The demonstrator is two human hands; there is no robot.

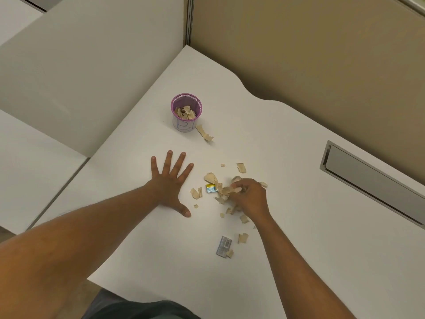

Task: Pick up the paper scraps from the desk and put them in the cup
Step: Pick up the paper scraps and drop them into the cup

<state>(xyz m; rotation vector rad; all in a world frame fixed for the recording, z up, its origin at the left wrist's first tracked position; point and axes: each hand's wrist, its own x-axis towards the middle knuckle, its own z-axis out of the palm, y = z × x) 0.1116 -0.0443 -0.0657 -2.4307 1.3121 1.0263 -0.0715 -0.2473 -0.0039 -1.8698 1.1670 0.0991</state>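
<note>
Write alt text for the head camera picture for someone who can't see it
The right hand gathers tan paper scraps on a white desk, while the left hand lies flat with fingers spread. A purple cup beyond already holds scraps.

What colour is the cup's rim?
Purple: the cup has a purple mesh rim, with a white label below bearing a blue letter. The head view shows it.

left hand (169, 185) flat, fingers splayed, right hand (249, 195) curled
</note>
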